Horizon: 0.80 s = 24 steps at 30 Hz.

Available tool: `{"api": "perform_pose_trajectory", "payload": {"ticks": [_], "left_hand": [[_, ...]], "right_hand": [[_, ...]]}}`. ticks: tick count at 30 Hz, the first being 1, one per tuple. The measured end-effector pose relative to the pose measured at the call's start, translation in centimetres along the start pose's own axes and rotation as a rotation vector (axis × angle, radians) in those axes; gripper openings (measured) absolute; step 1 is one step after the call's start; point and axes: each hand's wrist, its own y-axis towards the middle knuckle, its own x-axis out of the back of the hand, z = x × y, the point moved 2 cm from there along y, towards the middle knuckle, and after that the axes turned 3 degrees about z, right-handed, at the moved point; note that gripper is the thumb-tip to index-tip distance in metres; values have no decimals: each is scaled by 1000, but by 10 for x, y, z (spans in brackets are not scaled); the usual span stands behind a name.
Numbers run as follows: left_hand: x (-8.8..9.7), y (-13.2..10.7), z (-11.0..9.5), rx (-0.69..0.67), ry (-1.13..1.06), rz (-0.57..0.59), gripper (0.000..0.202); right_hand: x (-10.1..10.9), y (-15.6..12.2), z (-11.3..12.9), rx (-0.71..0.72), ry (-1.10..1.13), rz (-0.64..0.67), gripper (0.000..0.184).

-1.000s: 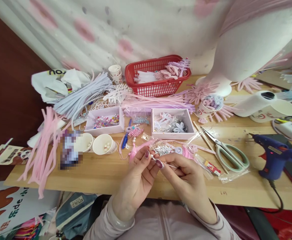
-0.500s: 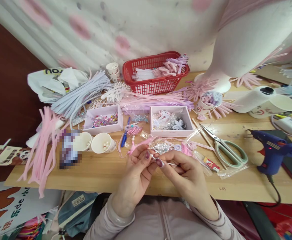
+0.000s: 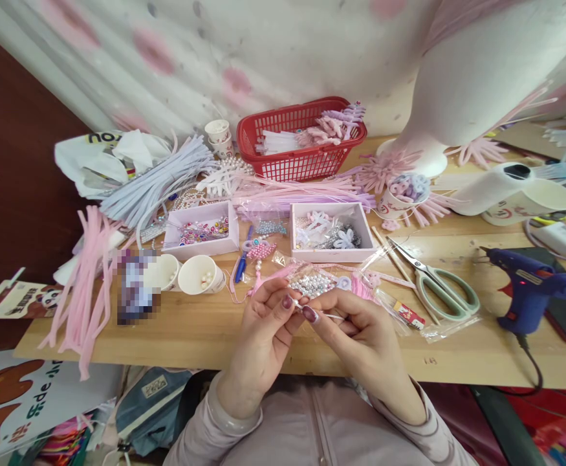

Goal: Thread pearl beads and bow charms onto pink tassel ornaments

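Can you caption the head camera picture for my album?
Left hand and right hand pinch something small and white above a wooden table.

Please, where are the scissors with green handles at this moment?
In the head view, the scissors lie on the wooden table, right of the right hand, between the thin wooden stick and the blue glue gun.

A wooden table [image 3: 190, 336] carries a red basket [image 3: 297, 168], two pale boxes [image 3: 334, 254], paper cups [image 3: 196, 286], scissors [image 3: 433, 277] and a glue gun [image 3: 528, 288]; pink strips [image 3: 88, 278] overhang its edge beside a pixelated item [image 3: 134, 301], possibly a packet.
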Motion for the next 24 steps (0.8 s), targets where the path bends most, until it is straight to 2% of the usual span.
{"api": "perform_pose_trajectory", "payload": {"ticks": [6,12,24], "left_hand": [[2,-1,1,-42,73,-1,33],[1,-3,-1,-84,132,-2,34],[2,-5,-3,-120,138,-32,36]], "right_hand": [[0,-2,1,-3,-24,9,17],[-1,-2,2,-12,3,11,13],[-1,-7,4,65,-183,78,16]]}}
